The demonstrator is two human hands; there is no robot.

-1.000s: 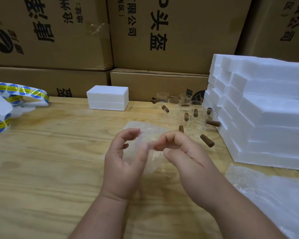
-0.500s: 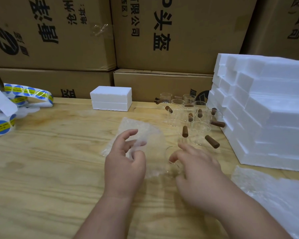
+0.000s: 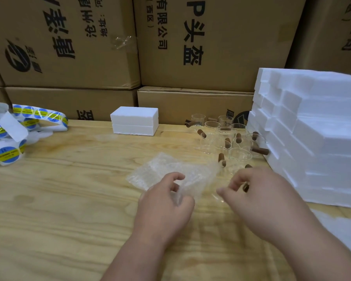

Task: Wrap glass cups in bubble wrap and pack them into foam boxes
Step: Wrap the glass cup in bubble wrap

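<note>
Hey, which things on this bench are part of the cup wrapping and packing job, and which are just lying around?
Part of the job:
- bubble wrap sheet, pinched by the left hand
- glass cup under the right hand
- cluster of glass cups
- stack of foam boxes
- single foam box

Lying about:
- sticker rolls
- cardboard cartons

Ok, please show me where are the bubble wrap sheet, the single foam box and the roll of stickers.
bubble wrap sheet (image 3: 166, 171), head view, on its far flat part.
single foam box (image 3: 134, 121), head view, on its front face.
roll of stickers (image 3: 8, 154), head view, on a blue sticker.
</note>
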